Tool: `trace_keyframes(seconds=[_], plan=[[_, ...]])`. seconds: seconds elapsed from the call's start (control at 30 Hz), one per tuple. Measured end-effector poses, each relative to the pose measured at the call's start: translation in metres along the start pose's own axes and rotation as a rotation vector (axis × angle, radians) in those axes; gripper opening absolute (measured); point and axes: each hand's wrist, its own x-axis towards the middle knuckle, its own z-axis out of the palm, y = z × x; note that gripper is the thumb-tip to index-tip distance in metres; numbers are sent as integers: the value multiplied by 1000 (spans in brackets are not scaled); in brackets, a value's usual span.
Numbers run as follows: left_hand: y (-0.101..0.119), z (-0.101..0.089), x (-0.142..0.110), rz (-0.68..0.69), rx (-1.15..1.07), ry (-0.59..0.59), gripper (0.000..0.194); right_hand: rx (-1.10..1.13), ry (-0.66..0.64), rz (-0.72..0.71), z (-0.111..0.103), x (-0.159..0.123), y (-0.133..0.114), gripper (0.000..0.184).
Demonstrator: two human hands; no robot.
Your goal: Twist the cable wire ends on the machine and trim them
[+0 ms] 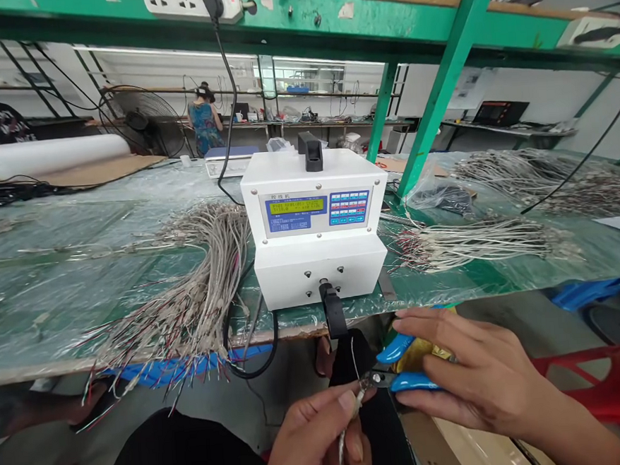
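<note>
Between the thumb and fingers of my left hand [319, 437] is a thin grey cable [342, 448], its stripped end pointing up and a fine wire rising from it. My right hand [473, 370] grips a pair of flush cutters [410, 381] with blue handles. The dark jaws are right at the cable's end, just above my left thumb; I cannot tell whether they touch the wire. In front of both hands stands a white machine [320, 260] with a small display, a keypad and a black part jutting from its front.
A heap of grey cables [202, 289] hangs over the table edge at left. More cable bundles [475, 242] lie at right. A green post [443, 88] rises behind the machine. Below my hands is a cardboard box [431, 451]; a red stool [607, 389] stands at right. Two people are farther back.
</note>
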Motion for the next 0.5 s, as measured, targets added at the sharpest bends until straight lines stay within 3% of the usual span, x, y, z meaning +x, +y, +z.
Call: trace_keyframes(seconds=[0.37, 0.5], plan=[[1, 1, 1, -2, 8, -48, 28, 35, -91, -49, -6, 4, 4, 34], [4, 5, 1, 11, -25, -27, 23, 46, -3, -6, 1, -6, -1, 32]])
